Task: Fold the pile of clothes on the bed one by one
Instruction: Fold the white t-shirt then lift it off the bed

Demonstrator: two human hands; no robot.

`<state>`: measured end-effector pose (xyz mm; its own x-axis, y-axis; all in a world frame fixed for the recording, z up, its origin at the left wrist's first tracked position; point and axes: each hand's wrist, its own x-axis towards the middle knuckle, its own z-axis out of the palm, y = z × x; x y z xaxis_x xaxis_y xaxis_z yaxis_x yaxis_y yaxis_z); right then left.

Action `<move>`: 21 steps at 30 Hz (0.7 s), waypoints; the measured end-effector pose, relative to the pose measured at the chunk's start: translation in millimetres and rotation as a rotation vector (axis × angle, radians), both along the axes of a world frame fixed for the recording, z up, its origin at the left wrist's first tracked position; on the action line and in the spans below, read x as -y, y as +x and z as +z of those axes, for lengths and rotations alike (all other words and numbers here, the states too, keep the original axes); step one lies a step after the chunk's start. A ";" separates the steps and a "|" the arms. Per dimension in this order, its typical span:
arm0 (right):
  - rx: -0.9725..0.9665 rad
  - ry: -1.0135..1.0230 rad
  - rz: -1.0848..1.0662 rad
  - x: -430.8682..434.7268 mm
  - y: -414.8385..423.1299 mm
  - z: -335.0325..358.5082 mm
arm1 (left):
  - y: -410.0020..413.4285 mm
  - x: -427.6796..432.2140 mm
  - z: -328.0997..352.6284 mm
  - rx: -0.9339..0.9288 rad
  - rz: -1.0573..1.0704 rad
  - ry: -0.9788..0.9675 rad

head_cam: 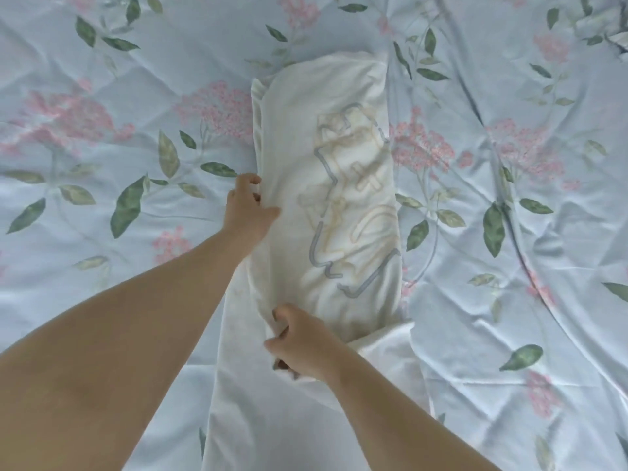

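Note:
A white garment (306, 137) with a faint grey and yellow print lies lengthwise in the middle of the bed, folded into a long narrow strip. My left hand (249, 209) pinches its left edge about halfway up. My right hand (304, 341) grips a bunch of the same fabric nearer to me, at the lower left of the printed part. More plain white cloth (244, 402) runs from under my hands toward the bottom edge of the view; whether it belongs to the same garment I cannot tell.
The bed is covered by a pale blue sheet (509, 266) with pink flowers and green leaves, wrinkled on the right. A dark patterned bit of fabric (615, 39) shows at the top right corner.

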<state>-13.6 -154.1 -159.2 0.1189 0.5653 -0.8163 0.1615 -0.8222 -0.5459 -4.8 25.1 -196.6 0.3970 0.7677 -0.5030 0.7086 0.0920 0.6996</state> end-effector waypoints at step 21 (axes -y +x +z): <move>-0.025 0.025 -0.220 135.2 -71.4 12.6 | -179.1 149.2 7.5 -0.108 0.182 -0.421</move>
